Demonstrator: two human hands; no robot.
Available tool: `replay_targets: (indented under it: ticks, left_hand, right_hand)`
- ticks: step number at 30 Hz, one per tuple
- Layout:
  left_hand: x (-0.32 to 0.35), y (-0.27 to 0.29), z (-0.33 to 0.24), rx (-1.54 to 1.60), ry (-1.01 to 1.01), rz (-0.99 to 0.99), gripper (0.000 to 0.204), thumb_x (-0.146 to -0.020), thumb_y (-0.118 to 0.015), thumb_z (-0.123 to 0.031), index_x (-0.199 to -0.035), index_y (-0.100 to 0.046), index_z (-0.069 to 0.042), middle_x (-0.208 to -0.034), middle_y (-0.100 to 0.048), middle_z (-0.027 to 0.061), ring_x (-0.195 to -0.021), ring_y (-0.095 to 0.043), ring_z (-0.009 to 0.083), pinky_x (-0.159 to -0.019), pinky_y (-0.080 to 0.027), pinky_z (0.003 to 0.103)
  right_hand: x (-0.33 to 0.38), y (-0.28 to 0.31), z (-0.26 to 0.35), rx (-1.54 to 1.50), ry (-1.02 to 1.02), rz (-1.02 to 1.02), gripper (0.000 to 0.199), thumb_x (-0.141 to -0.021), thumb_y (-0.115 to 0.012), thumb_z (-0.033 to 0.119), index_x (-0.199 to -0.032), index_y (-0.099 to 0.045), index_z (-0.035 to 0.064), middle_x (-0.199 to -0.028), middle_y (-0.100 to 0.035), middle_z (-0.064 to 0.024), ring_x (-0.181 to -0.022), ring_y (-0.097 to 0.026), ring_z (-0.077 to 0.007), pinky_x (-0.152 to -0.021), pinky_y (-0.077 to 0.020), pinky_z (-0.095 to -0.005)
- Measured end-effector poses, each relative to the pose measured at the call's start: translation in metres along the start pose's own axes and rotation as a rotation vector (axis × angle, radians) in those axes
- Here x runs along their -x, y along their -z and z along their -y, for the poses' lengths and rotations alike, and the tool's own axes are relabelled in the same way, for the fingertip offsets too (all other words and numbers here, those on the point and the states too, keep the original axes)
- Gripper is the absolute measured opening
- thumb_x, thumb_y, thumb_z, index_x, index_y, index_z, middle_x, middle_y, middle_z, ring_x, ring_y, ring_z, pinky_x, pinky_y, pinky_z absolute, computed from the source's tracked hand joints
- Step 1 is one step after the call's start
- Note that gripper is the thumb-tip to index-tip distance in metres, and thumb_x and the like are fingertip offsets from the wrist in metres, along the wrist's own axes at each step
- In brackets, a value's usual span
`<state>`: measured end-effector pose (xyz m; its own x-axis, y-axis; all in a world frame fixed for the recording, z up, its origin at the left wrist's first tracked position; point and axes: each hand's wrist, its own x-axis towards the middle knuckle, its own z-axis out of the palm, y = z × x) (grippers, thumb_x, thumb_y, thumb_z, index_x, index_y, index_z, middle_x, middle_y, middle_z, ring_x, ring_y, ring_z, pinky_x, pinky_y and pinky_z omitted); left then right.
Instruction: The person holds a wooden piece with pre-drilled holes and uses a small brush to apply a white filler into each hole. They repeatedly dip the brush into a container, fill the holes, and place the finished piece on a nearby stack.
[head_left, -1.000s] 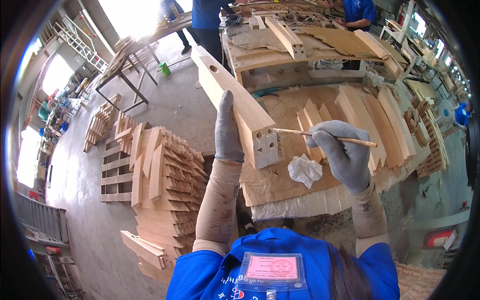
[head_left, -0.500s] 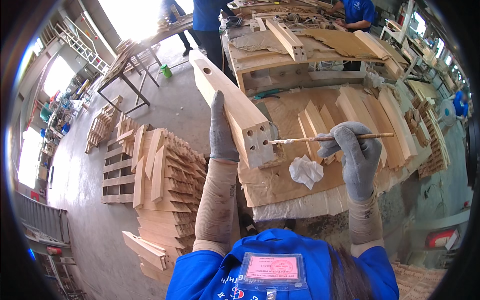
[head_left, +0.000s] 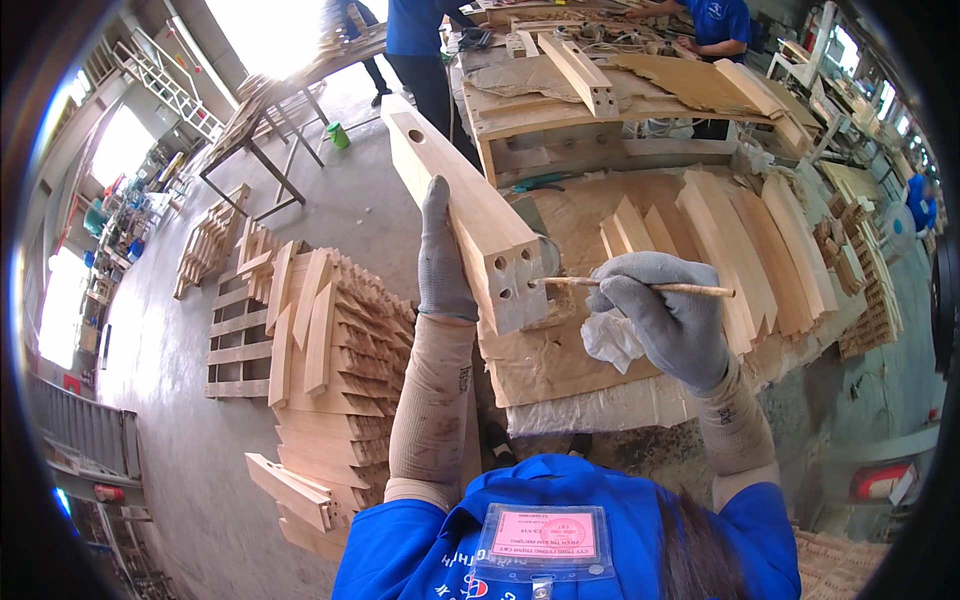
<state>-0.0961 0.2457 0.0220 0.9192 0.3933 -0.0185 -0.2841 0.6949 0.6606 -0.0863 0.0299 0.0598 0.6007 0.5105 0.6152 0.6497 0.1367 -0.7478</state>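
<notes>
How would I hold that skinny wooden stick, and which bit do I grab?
Probably pinch the thin wooden stick near its middle, coming from the right, as the gloved right hand does. It is slim and almost level, and its left tip is at the holed end of the drilled wooden beam, so that tip is best left free.

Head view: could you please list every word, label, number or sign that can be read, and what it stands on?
Pink paper card in clear plastic badge holder: printed lines and round red stamp, not copied out.
Wearer's blue fabric shirt: white lettering, not copied out.
Beige knitted sleeves: dark marks, too small to read.
Co-worker's blue shirt: white mark, too small to read.
</notes>
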Motion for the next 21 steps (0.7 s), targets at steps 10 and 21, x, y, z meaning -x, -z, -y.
replay_targets:
  ticks: [10,21]
  left_hand:
    - [-0.008,0.016,0.000,0.084,-0.019,0.031,0.059,-0.086,-0.061,-0.046,-0.124,-0.046,-0.004,-0.107,-0.055,0.0121,-0.097,-0.057,0.0233,-0.087,-0.049,0.036]
    - [-0.009,0.014,-0.005,0.074,-0.003,0.033,0.051,-0.088,-0.059,-0.044,-0.120,-0.049,-0.005,-0.104,-0.057,0.0103,-0.095,-0.057,0.0224,-0.087,-0.049,0.037]
  right_hand:
    - [0.011,-0.013,-0.008,-0.105,-0.075,-0.064,0.006,-0.084,-0.065,0.002,-0.084,-0.062,-0.0033,-0.076,-0.066,-0.0112,-0.063,-0.066,-0.0168,-0.054,-0.0507,-0.0253]
    - [0.006,-0.017,-0.005,-0.079,-0.083,-0.091,0.009,-0.089,-0.059,0.003,-0.085,-0.062,-0.0047,-0.069,-0.064,-0.0087,-0.062,-0.063,-0.0114,-0.053,-0.0484,-0.0229]
